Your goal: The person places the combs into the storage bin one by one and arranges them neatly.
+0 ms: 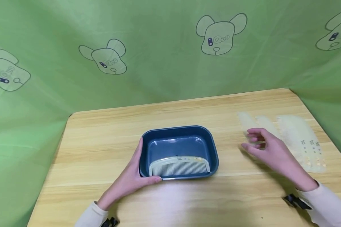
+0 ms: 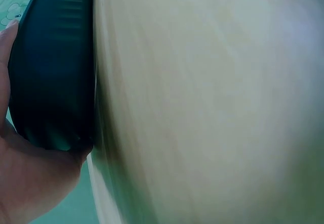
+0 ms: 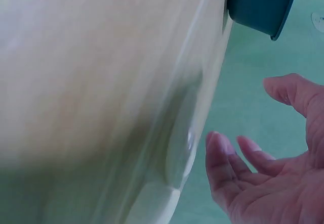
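A dark blue plastic tray [image 1: 177, 127] with rounded corners stands on the table. One pale comb [image 1: 182, 160] lies inside along its front wall, teeth toward the front. My left hand [image 1: 134, 173] grips the tray's front left corner, thumb along the front and fingers up the left side; the left wrist view shows that hand [image 2: 35, 178] against the tray's outer wall [image 2: 53, 77]. Over the combs at the right hovers my right hand [image 1: 268, 149], fingers loosely bent and holding nothing. Several pale combs [image 1: 296, 132] lie there, some overlapping; the hand partly covers the left ones.
The light wooden table [image 1: 108, 142] runs under everything. A green cloth [image 1: 164, 69] printed with bear heads hangs behind it and at both sides. In the right wrist view, part of the tray [image 3: 260, 6] shows beyond the right hand's fingers.
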`<state>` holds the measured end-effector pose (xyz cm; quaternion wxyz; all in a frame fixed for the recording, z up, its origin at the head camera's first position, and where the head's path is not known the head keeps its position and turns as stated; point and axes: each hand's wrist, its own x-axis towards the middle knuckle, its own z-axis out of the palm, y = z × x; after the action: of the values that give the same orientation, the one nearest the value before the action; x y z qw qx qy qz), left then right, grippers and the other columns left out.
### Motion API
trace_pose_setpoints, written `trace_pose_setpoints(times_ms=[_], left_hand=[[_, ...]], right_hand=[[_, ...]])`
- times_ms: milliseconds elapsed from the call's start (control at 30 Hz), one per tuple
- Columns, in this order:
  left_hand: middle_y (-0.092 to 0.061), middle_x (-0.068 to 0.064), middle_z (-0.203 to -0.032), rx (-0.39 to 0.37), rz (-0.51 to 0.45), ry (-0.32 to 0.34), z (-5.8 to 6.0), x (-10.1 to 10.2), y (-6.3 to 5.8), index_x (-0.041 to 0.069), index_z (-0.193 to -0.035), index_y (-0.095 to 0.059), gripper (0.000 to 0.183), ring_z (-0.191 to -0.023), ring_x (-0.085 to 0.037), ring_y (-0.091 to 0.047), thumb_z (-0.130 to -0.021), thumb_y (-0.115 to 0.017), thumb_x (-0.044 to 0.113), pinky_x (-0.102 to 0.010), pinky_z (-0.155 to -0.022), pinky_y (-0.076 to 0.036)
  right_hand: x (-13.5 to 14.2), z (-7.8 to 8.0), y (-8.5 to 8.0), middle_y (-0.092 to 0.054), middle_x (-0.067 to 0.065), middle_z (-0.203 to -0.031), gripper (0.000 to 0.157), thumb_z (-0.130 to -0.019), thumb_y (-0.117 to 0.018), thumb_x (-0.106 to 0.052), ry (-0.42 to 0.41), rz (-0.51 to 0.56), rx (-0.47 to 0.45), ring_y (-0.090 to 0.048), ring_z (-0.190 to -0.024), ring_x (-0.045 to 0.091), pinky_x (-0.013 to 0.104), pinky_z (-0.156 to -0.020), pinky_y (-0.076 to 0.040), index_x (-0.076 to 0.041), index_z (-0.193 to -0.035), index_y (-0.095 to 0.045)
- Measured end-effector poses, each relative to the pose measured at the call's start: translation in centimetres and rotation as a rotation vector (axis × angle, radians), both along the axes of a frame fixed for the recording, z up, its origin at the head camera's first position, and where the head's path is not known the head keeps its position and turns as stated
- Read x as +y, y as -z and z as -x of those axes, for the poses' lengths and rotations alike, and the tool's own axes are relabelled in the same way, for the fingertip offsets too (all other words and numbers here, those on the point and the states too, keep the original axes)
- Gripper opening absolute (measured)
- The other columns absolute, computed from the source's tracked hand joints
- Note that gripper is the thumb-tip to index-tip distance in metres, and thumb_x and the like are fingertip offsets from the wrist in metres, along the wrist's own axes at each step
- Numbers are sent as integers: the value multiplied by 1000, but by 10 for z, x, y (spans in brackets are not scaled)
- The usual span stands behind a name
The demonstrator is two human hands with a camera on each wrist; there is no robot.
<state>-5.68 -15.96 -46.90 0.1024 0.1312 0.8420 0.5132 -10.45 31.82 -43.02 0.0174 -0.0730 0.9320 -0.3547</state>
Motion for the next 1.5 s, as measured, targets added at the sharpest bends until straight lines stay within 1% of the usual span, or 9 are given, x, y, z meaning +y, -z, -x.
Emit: trace_pose_setpoints(times_ms=[67, 133, 233, 533, 767, 933, 1067, 1267, 1500], left_hand=[[4, 3, -182, -2, -4, 0, 0, 0, 0, 41, -174, 10, 143, -165, -25, -5, -81, -99, 45, -64, -127, -14], [4, 1, -183, 5, -12, 3, 1, 0, 0, 41, -174, 10, 144, -165, -26, -5, -81, -99, 43, -64, -127, -15], [4, 3, -182, 15, -21, 9, 2, 0, 0, 41, -174, 10, 144, -165, -26, -6, -80, -100, 42, -65, -127, -15], [4, -1, -183, 15, -14, 12, 2, 0, -1, 40, -174, 10, 145, -165, -27, -5, -81, -100, 41, -65, -127, -15], [5, 4, -181, -3, -1, 13, 1, 1, -2, 39, -174, 11, 143, -165, -27, -4, -81, -99, 44, -63, -127, -14], [5, -1, -182, -2, -3, 8, 1, 0, -2, 39, -174, 11, 145, -165, -29, -5, -80, -100, 43, -65, -127, -15], [5, -1, -182, -2, -4, 9, 1, 0, -3, 39, -174, 11, 145, -165, -29, -5, -80, -100, 43, -65, -127, -15], [5, 3, -182, 4, -7, 12, 4, 0, -4, 41, -174, 10, 145, -165, -28, -5, -80, -100, 42, -65, -126, -15], [4, 7, -181, 4, -5, 6, 1, 0, -3, 39, -175, 9, 144, -165, -27, -6, -80, -100, 42, -66, -126, -16]], right_hand=[[3, 1, 0, -63, 32, -134, 70, -102, -82, -28, 20, -13, -41, -66, -113, 50, 22, -88, -55, 9, -152, -51], [6, 1, 1, -62, 33, -135, 73, -103, -80, -32, 38, -40, -60, -66, -113, 51, 41, -92, -58, 11, -153, -49], [11, 2, 3, -59, 36, -135, 74, -103, -79, -33, 48, -70, -60, -62, -114, 53, 68, -92, -51, 14, -152, -48], [19, 5, 8, -52, 37, -123, 71, -98, -83, -22, 40, -174, -13, -49, -107, 47, 52, -81, -43, 23, -142, -50], [23, 7, 6, -46, 43, -130, 74, -97, -82, -19, 34, -219, -67, -45, -114, 54, 65, -87, -42, 26, -143, -46], [21, 12, 3, -43, 50, -134, 85, -96, -84, -21, 19, -250, -106, -43, -120, 62, 77, -97, -40, 29, -147, -38], [18, 16, -2, -42, 52, -132, 93, -95, -85, -24, 7, -274, -154, -45, -116, 62, 78, -95, -42, 31, -149, -32], [16, 16, -3, -42, 49, -134, 100, -98, -82, -30, 22, -258, -227, -48, -118, 62, 76, -90, -46, 24, -158, -23], [14, 16, -1, -47, 46, -133, 94, -102, -78, -21, 10, -187, -203, -55, -111, 56, 65, -79, -52, 15, -164, -18]])
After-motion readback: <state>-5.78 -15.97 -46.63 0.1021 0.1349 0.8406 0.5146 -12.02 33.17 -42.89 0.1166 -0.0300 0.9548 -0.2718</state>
